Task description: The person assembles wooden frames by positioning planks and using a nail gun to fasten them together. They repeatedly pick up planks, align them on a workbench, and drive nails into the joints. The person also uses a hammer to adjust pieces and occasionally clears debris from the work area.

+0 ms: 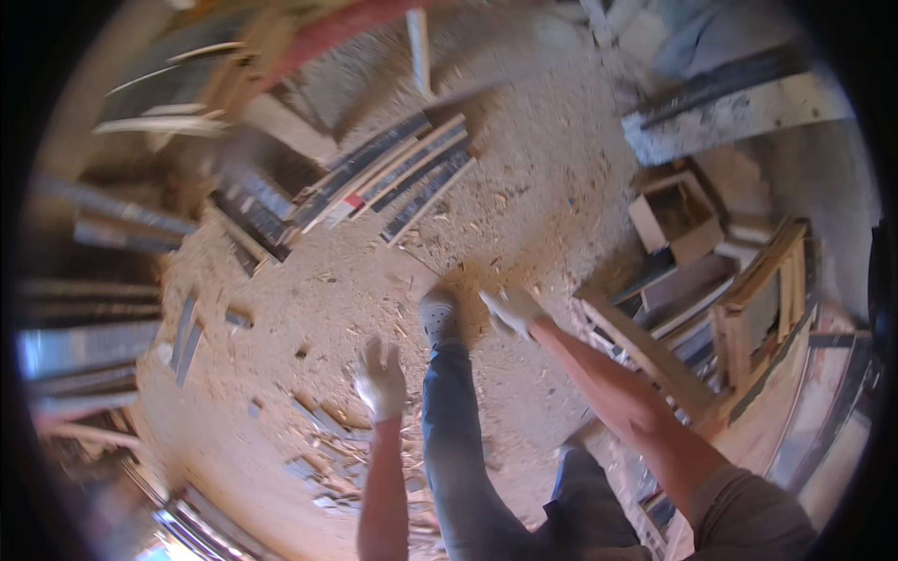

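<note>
A grey-brown sleeve (753, 512) and blue jeans (452, 402) fill the foreground as a person stands on a floor (309, 280) strewn with wood chips. The left hand (381, 379), in a white glove, is empty, its fingers up and parted, near small offcuts (327, 423). The right hand (512, 310), gloved too, extends beside a grey clog (438, 316), loosely open and with nothing visible in its grasp. Dark-faced planks (388, 178) lie ahead on the floor; wooden frames (645, 360) lean at right, near an open cardboard box (700, 234).
</note>
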A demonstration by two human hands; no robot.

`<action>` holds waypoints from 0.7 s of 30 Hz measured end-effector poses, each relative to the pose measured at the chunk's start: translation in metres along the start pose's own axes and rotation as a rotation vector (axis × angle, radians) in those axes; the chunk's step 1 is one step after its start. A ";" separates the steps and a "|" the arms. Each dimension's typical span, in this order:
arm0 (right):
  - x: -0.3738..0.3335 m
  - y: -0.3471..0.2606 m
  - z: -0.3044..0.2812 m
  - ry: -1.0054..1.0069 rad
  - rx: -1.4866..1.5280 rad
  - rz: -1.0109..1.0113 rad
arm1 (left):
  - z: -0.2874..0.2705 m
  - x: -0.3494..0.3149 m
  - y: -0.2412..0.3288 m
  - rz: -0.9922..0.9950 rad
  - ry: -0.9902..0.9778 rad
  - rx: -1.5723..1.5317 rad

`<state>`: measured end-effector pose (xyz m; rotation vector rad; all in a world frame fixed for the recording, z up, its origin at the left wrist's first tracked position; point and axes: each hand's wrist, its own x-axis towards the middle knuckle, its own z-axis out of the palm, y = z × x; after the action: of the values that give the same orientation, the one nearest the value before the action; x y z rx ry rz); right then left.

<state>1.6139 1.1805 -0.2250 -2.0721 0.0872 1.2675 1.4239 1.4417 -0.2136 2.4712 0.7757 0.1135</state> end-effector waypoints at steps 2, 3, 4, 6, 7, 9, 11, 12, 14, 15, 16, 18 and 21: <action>0.087 -0.027 0.016 -0.003 0.239 0.153 | 0.049 0.124 -0.017 0.134 -0.086 0.277; 0.128 -0.044 0.017 0.026 0.303 0.206 | 0.069 0.186 -0.017 0.216 -0.111 0.296; 0.162 -0.065 0.019 0.050 0.241 0.223 | 0.090 0.243 -0.025 0.330 -0.088 0.415; 0.222 -0.097 0.019 0.060 0.244 0.228 | 0.129 0.331 -0.023 0.389 -0.121 0.558; 0.254 -0.088 0.016 0.094 0.207 0.268 | 0.155 0.362 0.005 0.368 -0.256 0.522; 0.307 -0.102 0.029 0.109 0.179 0.268 | 0.189 0.411 -0.019 0.511 -0.261 0.637; 0.347 -0.101 0.029 0.175 0.230 0.281 | 0.222 0.430 -0.022 0.541 -0.327 0.863; 0.364 -0.097 0.022 0.285 0.186 0.232 | 0.226 0.438 -0.023 0.588 -0.334 0.857; 0.387 -0.070 0.030 0.488 0.094 0.149 | 0.232 0.449 -0.016 0.684 -0.360 0.845; 0.378 -0.052 0.032 0.411 0.338 0.191 | 0.221 0.447 -0.006 0.558 -0.522 0.681; 0.359 -0.033 0.025 0.341 0.583 0.235 | 0.208 0.434 0.019 0.433 -0.677 0.511; 0.286 0.001 0.015 0.469 0.573 0.262 | 0.180 0.389 0.067 0.272 -0.923 0.321; 0.152 -0.001 0.026 0.364 0.843 0.150 | 0.089 0.294 0.036 0.206 -0.828 0.094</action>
<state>1.6739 1.2402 -0.3543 -1.5241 0.8074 0.7159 1.7073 1.5374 -0.2933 2.3503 0.1666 -0.8323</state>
